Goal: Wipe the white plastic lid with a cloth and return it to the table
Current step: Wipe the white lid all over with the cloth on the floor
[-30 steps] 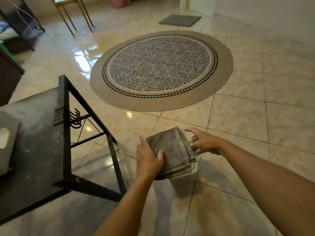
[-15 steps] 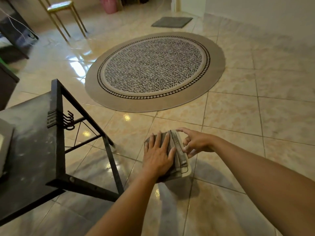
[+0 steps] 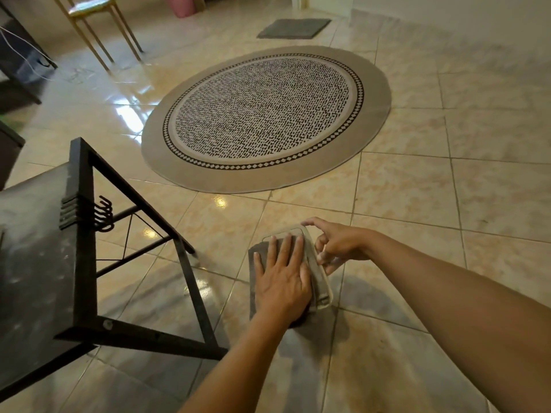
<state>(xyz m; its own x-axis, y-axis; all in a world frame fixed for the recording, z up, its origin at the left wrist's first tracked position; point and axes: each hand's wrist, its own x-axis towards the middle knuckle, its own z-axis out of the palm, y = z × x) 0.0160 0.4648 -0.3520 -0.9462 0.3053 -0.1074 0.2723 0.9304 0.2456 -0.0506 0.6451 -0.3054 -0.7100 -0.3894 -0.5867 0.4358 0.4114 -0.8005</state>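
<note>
The white plastic lid (image 3: 316, 265) is held in the air over the floor tiles, right of the bench (image 3: 35, 263). The left hand (image 3: 281, 281) presses the grey cloth (image 3: 253, 269) flat, fingers spread; the right hand (image 3: 337, 248) pinches the lid's far edge. Best to wipe in long strokes against that steadying grip. Compared with half a second ago, more rim shows.

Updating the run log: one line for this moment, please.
step: wiping | left hand: flat on cloth over lid | right hand: holds lid edge | table: left, lid not returned
</note>
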